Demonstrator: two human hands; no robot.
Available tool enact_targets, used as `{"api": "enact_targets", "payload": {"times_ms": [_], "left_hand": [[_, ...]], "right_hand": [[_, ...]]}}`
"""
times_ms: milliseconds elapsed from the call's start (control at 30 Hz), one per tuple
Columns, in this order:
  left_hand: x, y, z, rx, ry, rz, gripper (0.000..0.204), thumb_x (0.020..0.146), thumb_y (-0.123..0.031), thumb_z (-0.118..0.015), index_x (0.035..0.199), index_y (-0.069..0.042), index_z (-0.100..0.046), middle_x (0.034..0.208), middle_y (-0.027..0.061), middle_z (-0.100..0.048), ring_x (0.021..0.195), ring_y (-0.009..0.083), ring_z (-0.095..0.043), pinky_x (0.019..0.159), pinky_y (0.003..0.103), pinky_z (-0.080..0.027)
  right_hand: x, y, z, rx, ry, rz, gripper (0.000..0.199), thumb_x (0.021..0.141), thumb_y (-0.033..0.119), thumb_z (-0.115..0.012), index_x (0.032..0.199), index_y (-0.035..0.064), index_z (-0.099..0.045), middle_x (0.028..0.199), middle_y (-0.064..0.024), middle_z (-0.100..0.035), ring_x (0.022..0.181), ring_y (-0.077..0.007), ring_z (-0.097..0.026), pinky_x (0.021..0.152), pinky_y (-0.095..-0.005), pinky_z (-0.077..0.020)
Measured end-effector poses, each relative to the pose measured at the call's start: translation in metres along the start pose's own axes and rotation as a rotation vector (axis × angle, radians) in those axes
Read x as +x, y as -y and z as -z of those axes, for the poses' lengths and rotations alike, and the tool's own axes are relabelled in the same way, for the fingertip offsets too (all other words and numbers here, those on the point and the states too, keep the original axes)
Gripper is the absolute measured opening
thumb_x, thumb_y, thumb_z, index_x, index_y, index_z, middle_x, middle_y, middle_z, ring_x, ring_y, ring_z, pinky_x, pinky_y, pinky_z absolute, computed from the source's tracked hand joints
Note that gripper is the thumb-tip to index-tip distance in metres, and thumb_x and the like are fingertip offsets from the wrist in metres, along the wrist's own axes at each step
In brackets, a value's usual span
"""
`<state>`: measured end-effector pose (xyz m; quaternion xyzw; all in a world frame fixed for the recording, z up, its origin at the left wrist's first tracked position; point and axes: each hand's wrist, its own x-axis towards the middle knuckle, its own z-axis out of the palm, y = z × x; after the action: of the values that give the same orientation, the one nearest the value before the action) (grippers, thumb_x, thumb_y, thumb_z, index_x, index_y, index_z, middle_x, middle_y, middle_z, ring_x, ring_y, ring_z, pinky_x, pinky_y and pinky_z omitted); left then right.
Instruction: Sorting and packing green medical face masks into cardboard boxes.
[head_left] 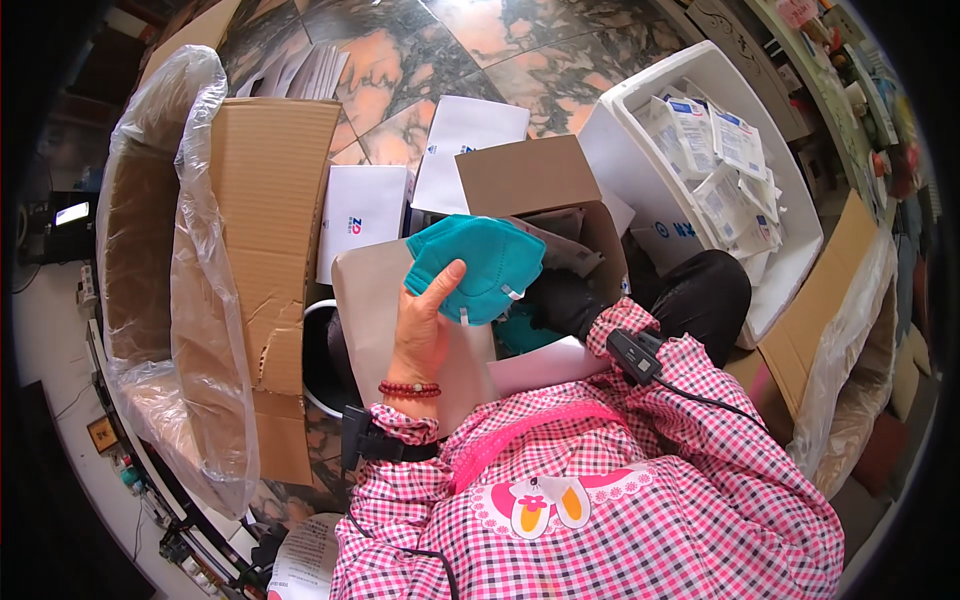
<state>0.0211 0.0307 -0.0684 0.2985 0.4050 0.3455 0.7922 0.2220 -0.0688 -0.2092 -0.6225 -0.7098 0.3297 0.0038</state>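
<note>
My left hand [430, 310], with a red beaded bracelet at its wrist, grips a small stack of teal folded face masks [480, 265]. The thumb presses on the top one, and short white tabs show along its lower edge. From the pink checked cuff of my right sleeve a black shape, which looks like my right hand in a dark glove [565, 302], reaches under the stack; its fingers cannot be made out. More teal masks [520, 335] lie just below it. Behind sits an opened brown carton [530, 175] with grey packets [565, 240] inside.
White boxes [360, 215] stand beyond my left hand. At the right a white foam box [790, 270] holds several white packets [715, 140]. A tall cardboard box [265, 230] lined with clear plastic [200, 300] rises at the left; another lined box [850, 370] stands at the right.
</note>
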Motion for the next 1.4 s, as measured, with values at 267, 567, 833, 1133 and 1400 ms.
{"api": "enact_targets", "payload": {"times_ms": [267,567,833,1133,1400], "left_hand": [[0.003,0.005,0.003,0.021,0.020,-0.020,0.043,0.089,-0.017,-0.073,0.126,-0.004,-0.058,0.119,0.0065,-0.065,0.110,0.0175,-0.061,0.097,0.033,-0.048],[-0.007,0.002,0.009,-0.207,0.077,-0.024,0.041,0.097,-0.027,-0.062,0.130,-0.004,-0.055,0.124,0.0078,-0.063,0.114,0.0209,-0.061,0.100,0.038,-0.048],[-0.028,0.010,-0.017,-0.030,0.194,0.023,0.038,0.096,-0.024,-0.065,0.127,-0.004,-0.059,0.119,0.0068,-0.066,0.112,0.0192,-0.062,0.097,0.034,-0.049],[-0.047,0.020,-0.040,0.195,0.291,-0.143,0.025,0.092,-0.012,-0.070,0.115,-0.006,-0.066,0.106,0.0024,-0.070,0.096,0.0127,-0.064,0.088,0.029,-0.052],[-0.054,0.027,-0.026,0.188,0.199,-0.190,0.025,0.089,-0.009,-0.073,0.113,-0.006,-0.067,0.106,0.0032,-0.071,0.097,0.0121,-0.064,0.088,0.028,-0.052]], "right_hand": [[-0.010,-0.002,0.005,0.192,0.000,-0.145,0.039,0.074,0.031,-0.078,0.105,0.0081,-0.072,0.101,-0.0173,-0.070,0.095,-0.0350,-0.068,0.085,-0.0438,-0.0532],[-0.046,-0.015,0.099,1.108,-0.357,-0.468,0.038,0.086,0.029,-0.073,0.108,-0.0024,-0.071,0.097,-0.0144,-0.072,0.090,-0.0203,-0.068,0.084,-0.0338,-0.0516],[-0.085,0.004,0.116,1.289,-0.500,-0.275,0.037,0.088,0.024,-0.073,0.110,-0.0053,-0.069,0.099,-0.0126,-0.072,0.089,-0.0160,-0.067,0.083,-0.0311,-0.0521],[-0.102,0.049,0.121,1.071,-0.521,-0.218,0.038,0.089,0.014,-0.072,0.123,-0.0016,-0.062,0.110,-0.0102,-0.069,0.098,-0.0188,-0.065,0.090,-0.0323,-0.0500],[-0.101,0.041,0.116,1.217,-0.839,-0.180,0.028,0.092,0.024,-0.067,0.110,0.0023,-0.068,0.093,-0.0092,-0.070,0.084,-0.0169,-0.066,0.077,-0.0305,-0.0506]]}}
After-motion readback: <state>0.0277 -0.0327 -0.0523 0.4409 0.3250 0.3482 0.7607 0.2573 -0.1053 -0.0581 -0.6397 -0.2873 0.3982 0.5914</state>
